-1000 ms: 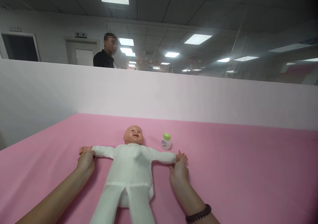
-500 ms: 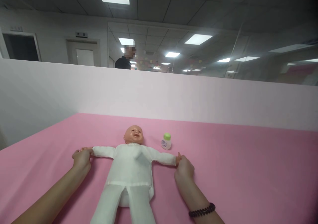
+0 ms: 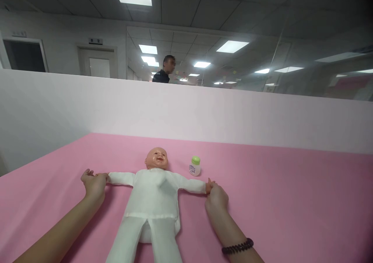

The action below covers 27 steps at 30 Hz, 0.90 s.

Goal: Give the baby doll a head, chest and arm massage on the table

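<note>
A baby doll (image 3: 155,195) with a white cloth body lies on its back on the pink surface, head away from me and both arms stretched out sideways. My left hand (image 3: 94,184) pinches the doll's hand on the left side, its other fingers lifted and partly curled. On the right side, my right hand (image 3: 217,199) is closed on the doll's other hand, with the small thumb poking up above my fingers. A small clear jar with a green lid (image 3: 195,166) stands upright beside the doll's head, touched by neither hand.
The pink tabletop (image 3: 276,200) runs up to a low white partition (image 3: 204,113) at the back. Beyond it a person in dark clothing (image 3: 161,76) is seen behind glass. A black coiled band (image 3: 237,248) circles my right wrist.
The fingers of my left hand have lifted and spread a little, while the pinch stays. My right hand and the doll have hardly moved. The person behind the partition has moved right.
</note>
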Each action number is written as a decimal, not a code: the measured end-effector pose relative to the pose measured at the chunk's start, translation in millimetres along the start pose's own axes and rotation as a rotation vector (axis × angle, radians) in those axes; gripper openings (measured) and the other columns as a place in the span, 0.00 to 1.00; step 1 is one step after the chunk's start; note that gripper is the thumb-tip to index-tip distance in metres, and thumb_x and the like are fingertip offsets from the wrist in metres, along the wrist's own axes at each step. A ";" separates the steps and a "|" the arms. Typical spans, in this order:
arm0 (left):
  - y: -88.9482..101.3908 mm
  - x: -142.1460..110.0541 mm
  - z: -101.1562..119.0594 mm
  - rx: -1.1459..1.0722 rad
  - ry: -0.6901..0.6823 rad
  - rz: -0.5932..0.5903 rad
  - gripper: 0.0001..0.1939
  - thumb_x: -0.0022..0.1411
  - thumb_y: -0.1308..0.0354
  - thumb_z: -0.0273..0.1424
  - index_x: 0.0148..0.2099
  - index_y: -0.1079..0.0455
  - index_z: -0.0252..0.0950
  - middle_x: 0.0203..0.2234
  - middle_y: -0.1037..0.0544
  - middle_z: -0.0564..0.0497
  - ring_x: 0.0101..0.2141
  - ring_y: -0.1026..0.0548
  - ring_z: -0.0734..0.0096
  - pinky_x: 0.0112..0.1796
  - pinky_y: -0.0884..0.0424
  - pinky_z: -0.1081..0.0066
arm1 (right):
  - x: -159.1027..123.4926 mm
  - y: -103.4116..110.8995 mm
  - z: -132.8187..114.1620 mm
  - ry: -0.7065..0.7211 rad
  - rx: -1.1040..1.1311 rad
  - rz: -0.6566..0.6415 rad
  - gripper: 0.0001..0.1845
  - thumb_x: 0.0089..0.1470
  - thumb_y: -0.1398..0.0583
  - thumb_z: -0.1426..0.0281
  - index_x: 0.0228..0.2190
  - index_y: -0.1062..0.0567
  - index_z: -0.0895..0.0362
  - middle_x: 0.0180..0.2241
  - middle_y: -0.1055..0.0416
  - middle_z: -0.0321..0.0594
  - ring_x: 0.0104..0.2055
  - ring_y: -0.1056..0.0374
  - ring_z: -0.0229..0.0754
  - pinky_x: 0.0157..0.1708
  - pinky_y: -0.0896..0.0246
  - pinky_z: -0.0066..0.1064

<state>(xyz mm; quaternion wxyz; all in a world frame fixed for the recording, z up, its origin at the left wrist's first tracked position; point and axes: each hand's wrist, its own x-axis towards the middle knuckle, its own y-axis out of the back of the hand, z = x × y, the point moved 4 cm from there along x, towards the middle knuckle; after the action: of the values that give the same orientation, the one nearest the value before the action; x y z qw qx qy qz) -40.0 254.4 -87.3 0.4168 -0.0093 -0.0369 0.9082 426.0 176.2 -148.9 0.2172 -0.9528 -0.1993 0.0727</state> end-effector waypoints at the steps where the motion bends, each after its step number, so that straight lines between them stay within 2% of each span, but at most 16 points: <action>1: -0.1 -2.1 2.7 0.008 -0.024 -0.005 0.53 0.40 0.39 0.18 0.68 0.55 0.34 0.65 0.45 0.35 0.61 0.38 0.49 0.57 0.33 0.51 | -1.7 0.2 -1.0 -0.023 0.004 0.033 0.10 0.33 0.40 0.72 0.25 0.33 0.55 0.25 0.32 0.36 0.30 0.31 0.39 0.24 0.34 0.26; 3: -0.3 -7.1 8.6 0.029 -0.101 -0.021 0.52 0.42 0.38 0.19 0.68 0.54 0.38 0.66 0.47 0.39 0.65 0.44 0.52 0.61 0.38 0.53 | -5.4 0.0 -3.6 -0.061 0.011 0.077 0.11 0.33 0.40 0.73 0.25 0.33 0.56 0.26 0.32 0.35 0.30 0.31 0.38 0.26 0.33 0.26; 6: -1.3 -15.0 15.0 0.052 -0.216 -0.056 0.48 0.46 0.37 0.22 0.67 0.54 0.41 0.67 0.47 0.42 0.67 0.48 0.55 0.65 0.45 0.53 | -10.2 -1.8 -8.9 -0.089 0.024 0.068 0.13 0.32 0.38 0.72 0.26 0.34 0.56 0.27 0.32 0.35 0.30 0.31 0.37 0.26 0.33 0.26; 12: -5.7 -24.5 13.1 0.063 -0.270 -0.139 0.47 0.49 0.37 0.28 0.67 0.56 0.42 0.67 0.49 0.42 0.68 0.50 0.55 0.65 0.47 0.53 | -18.3 -4.5 -19.8 -0.121 0.092 0.017 0.24 0.29 0.34 0.70 0.32 0.36 0.55 0.33 0.29 0.37 0.36 0.28 0.42 0.29 0.30 0.31; 15: -8.0 -29.9 17.6 0.116 -0.289 -0.155 0.47 0.50 0.38 0.30 0.68 0.56 0.44 0.68 0.48 0.43 0.67 0.47 0.54 0.63 0.45 0.52 | -22.6 -6.9 -24.7 -0.147 0.125 0.025 0.26 0.27 0.34 0.72 0.33 0.37 0.54 0.36 0.28 0.38 0.39 0.27 0.45 0.31 0.29 0.33; 17: -9.5 -31.5 23.7 0.251 -0.301 -0.202 0.43 0.50 0.39 0.32 0.66 0.50 0.45 0.66 0.44 0.43 0.63 0.40 0.49 0.62 0.46 0.46 | -27.1 -9.7 -28.6 -0.157 0.132 0.026 0.24 0.27 0.34 0.72 0.31 0.35 0.55 0.36 0.27 0.41 0.40 0.27 0.45 0.33 0.28 0.33; 18: -10.8 -30.9 26.9 0.352 -0.319 -0.265 0.39 0.50 0.38 0.33 0.64 0.45 0.45 0.64 0.40 0.43 0.61 0.37 0.46 0.62 0.49 0.42 | -30.2 -11.2 -30.9 -0.159 0.128 0.025 0.23 0.27 0.34 0.72 0.30 0.34 0.56 0.37 0.27 0.42 0.40 0.27 0.46 0.34 0.28 0.33; 20: -13.2 -26.5 31.2 0.575 -0.396 -0.476 0.31 0.47 0.35 0.34 0.55 0.33 0.46 0.56 0.30 0.44 0.57 0.33 0.42 0.62 0.61 0.36 | -38.6 -14.5 -36.8 -0.154 0.115 0.012 0.21 0.28 0.32 0.70 0.30 0.30 0.58 0.37 0.25 0.45 0.41 0.27 0.47 0.37 0.28 0.34; 22: -10.2 -15.8 31.1 0.729 -0.467 -0.673 0.24 0.40 0.31 0.34 0.44 0.25 0.46 0.45 0.22 0.45 0.54 0.30 0.39 0.60 0.74 0.34 | -49.3 -18.1 -45.4 -0.117 0.089 -0.030 0.21 0.31 0.32 0.67 0.32 0.26 0.60 0.39 0.24 0.46 0.44 0.28 0.48 0.41 0.29 0.34; 23: -5.8 -7.0 30.2 0.761 -0.475 -0.712 0.21 0.37 0.30 0.33 0.38 0.24 0.46 0.39 0.20 0.46 0.50 0.28 0.39 0.59 0.76 0.33 | -55.4 -19.9 -50.8 -0.082 0.061 -0.060 0.21 0.34 0.33 0.66 0.34 0.24 0.60 0.41 0.24 0.45 0.46 0.28 0.48 0.44 0.29 0.34; 25: 6.9 14.9 29.9 0.741 -0.458 -0.653 0.16 0.32 0.28 0.31 0.28 0.25 0.44 0.26 0.22 0.49 0.38 0.24 0.45 0.60 0.73 0.34 | -67.8 -23.1 -62.2 0.001 -0.030 -0.115 0.23 0.38 0.34 0.63 0.39 0.22 0.59 0.45 0.24 0.44 0.49 0.29 0.49 0.47 0.31 0.35; 27: 17.2 33.0 29.7 0.700 -0.423 -0.634 0.15 0.29 0.26 0.32 0.21 0.28 0.43 0.19 0.26 0.54 0.28 0.25 0.56 0.61 0.57 0.36 | -79.3 -26.2 -72.4 0.080 -0.127 -0.161 0.27 0.41 0.34 0.60 0.46 0.24 0.56 0.49 0.26 0.42 0.52 0.30 0.49 0.47 0.32 0.35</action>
<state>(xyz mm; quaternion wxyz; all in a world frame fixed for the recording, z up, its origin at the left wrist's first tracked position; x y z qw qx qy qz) -76.0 266.5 -58.5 0.6331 0.3261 0.1850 0.6772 361.0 137.3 -68.4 0.1693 -0.9476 -0.2709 0.0043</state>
